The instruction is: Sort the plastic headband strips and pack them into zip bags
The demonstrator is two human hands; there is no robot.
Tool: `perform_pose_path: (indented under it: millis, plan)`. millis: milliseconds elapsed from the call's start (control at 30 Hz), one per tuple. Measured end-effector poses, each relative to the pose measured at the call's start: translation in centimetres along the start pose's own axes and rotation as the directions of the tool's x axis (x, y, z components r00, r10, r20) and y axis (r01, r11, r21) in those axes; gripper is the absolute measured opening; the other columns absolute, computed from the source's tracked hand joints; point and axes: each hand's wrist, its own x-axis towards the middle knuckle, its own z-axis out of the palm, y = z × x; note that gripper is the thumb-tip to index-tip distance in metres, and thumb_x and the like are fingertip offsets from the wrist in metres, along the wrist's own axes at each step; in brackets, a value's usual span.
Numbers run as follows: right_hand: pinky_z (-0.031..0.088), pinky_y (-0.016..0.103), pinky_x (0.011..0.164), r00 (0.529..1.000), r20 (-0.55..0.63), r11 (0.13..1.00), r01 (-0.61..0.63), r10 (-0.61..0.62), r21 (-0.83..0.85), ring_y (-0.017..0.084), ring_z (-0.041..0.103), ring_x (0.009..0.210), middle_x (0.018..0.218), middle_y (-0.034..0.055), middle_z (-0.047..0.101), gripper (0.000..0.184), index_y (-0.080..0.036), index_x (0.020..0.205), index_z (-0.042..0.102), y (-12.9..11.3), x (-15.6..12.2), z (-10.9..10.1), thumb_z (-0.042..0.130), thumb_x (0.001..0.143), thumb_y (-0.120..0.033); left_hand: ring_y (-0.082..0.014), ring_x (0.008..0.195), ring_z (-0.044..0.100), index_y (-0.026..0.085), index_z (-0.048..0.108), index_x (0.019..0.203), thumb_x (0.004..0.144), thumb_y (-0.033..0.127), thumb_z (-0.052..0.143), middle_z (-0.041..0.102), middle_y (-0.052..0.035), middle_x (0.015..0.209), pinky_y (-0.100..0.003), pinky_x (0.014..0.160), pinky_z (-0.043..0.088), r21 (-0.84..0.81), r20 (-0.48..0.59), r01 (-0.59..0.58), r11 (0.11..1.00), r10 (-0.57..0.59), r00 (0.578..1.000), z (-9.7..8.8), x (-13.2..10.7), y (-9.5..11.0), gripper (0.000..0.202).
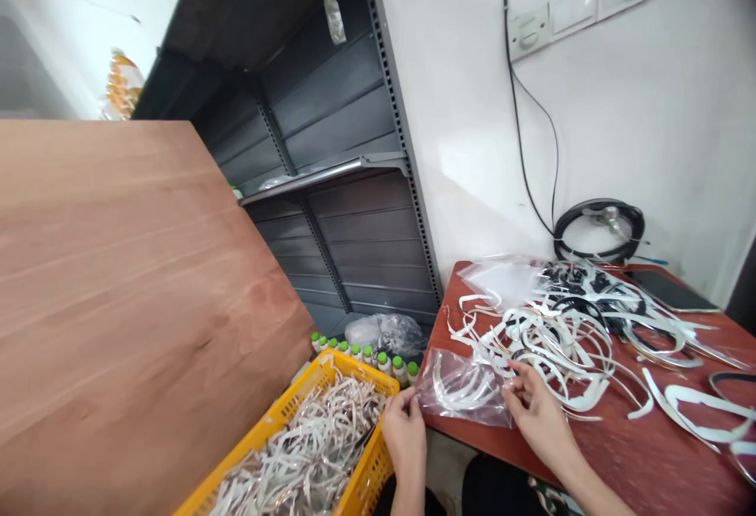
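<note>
The left hand [405, 433] and right hand [535, 413] were held over the near edge of the bench [650, 453], on either side of a clear bag [466, 390]. The bag lay on the bench with curved white strips [457, 386] inside it. The left fingers [402, 403] were pressed together, pinching the bag's left edge. The right fingers [515, 384] were curled and slightly spread at its right edge, but I couldn't tell whether they gripped it.

Just beyond the bag, a tangled heap of white bands [549, 343] covered much of the bench, with more bands [697, 406] lying to the right. Farther back lay a flat plastic sheet [502, 280], a phone [670, 290], and a coil of black cable [599, 231] against the wall.

Left of the hands stood a yellow crate [295, 398], packed with white strips [301, 445], its rim just below the left hand. Beyond it, a row of green-capped bottles [383, 362] stood before a metal shelf [331, 264]. A large wooden board [130, 303] filled the left side.
</note>
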Motion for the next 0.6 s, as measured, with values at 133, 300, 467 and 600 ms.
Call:
perform_pose_path:
  millis: [133, 300, 467, 600]
  plan:
    - [0.046, 0.025, 0.061, 0.998, 0.046, 0.997, 0.039, -0.036, -0.066, 0.014, 0.055, 0.066, 0.081, -0.0008, 0.05, 0.049, -0.021, 0.123, 0.037, 0.3, -0.8, -0.9, 0.053, 0.08, -0.038, -0.0215, 0.075, 0.063, 0.013, 0.063, 0.096, 0.077, 0.025, 0.042, 0.067, -0.0083, 0.081, -0.032, 0.074, 0.048, -0.058, -0.012, 0.046, 0.997, -0.047, 0.999, -0.8, -0.8, -1.1, 0.031]
    - [0.048, 0.028, 0.074, 0.982, 0.172, 0.99, 0.095, -0.076, -0.103, 0.015, 0.058, 0.074, 0.087, 0.0028, 0.054, 0.049, -0.018, 0.126, 0.038, -0.2, -1.8, -1.2, 0.051, 0.082, -0.037, -0.0222, 0.088, 0.062, 0.016, 0.065, 0.092, 0.082, 0.04, 0.045, 0.068, -0.0095, 0.092, -0.032, 0.081, 0.044, -0.025, 0.071, -0.022, 0.999, 0.024, 0.997, -1.2, 2.6, 0.7, 0.032]
    - [0.048, 0.029, 0.08, 0.976, 0.187, 0.979, 0.142, -0.113, -0.148, 0.016, 0.061, 0.08, 0.093, 0.0039, 0.059, 0.048, -0.019, 0.125, 0.04, -0.5, -2.1, -1.2, 0.05, 0.08, -0.032, -0.02, 0.075, 0.062, 0.019, 0.066, 0.069, 0.073, 0.034, 0.06, 0.068, -0.0059, 0.073, -0.028, 0.071, 0.042, 0.069, 0.21, -0.059, 0.996, 0.043, 0.977, 1.3, 5.5, 2.5, 0.017]
    - [0.048, 0.031, 0.081, 0.966, 0.232, 0.966, 0.159, -0.11, -0.205, 0.017, 0.061, 0.081, 0.096, 0.0054, 0.058, 0.045, -0.019, 0.127, 0.034, -1.0, -2.2, -1.3, 0.044, 0.084, -0.03, -0.0172, 0.069, 0.061, 0.019, 0.063, 0.062, 0.072, 0.022, 0.061, 0.067, -0.0032, 0.069, -0.026, 0.066, 0.04, 0.123, 0.244, -0.055, 0.991, 0.023, 0.97, 2.8, 5.8, 2.5, 0.01]
